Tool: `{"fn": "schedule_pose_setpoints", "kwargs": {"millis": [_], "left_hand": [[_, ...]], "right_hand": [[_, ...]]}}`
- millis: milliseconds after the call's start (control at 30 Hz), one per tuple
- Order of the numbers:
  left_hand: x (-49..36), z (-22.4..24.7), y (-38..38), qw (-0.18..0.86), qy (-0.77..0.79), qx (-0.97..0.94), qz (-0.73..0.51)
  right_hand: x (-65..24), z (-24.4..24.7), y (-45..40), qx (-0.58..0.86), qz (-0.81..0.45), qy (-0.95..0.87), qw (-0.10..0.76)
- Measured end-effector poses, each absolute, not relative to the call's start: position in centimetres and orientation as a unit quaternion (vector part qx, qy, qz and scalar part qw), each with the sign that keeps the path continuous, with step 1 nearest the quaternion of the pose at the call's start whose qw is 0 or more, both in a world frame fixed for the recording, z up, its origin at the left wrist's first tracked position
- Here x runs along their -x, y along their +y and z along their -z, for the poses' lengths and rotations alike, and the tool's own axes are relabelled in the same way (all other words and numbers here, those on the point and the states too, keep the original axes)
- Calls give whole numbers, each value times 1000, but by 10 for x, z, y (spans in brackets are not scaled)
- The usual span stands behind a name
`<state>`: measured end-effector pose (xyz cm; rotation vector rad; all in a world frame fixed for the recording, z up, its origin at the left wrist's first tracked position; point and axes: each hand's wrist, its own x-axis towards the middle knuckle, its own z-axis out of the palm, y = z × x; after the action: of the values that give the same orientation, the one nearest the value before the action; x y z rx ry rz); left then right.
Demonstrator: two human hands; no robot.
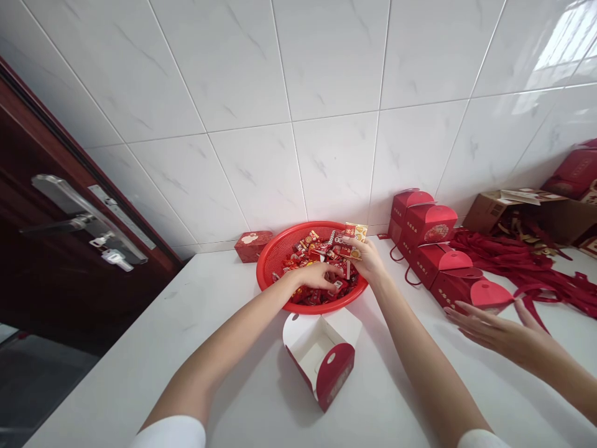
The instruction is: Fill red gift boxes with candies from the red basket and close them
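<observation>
A round red plastic basket (267, 274) holds a pile of small wrapped sweets (308, 292), mostly red. My left hand (319, 275) reaches into it from the left, fingers bent down on the sweets; whether it grips one is hard to tell. Over the basket's right side, my right hand (366, 256) holds flat red and cream packets (357, 234) between thumb and fingers. Just in front of the basket stands an open red box (336, 373) with a white inside, its flaps spread and no sweets visible in it.
Closed red boxes (429, 224) stand in a row at the right, with another person's hand (504, 326) beside the nearest. Behind lie red ribbons (504, 249) and a cardboard carton (485, 214). A small red box (252, 246) sits left of the basket, near the tiled wall.
</observation>
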<state>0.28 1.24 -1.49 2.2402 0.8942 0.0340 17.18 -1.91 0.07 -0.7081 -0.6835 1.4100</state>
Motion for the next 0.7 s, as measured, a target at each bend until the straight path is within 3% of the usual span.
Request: {"fn": "schedule_pose_setpoints", "kwargs": {"millis": [267,533,700], "left_hand": [[-18,19,6,204,372,-904,61],[4,7,25,123,536,-833,-57],[12,8,32,158,559,-807,-110]], "right_hand": [[-172,1,-18,314,-621,-302,652],[-172,2,-18,316,-619,-304,651],[-172,1,-18,318,-616,-305,653]]}}
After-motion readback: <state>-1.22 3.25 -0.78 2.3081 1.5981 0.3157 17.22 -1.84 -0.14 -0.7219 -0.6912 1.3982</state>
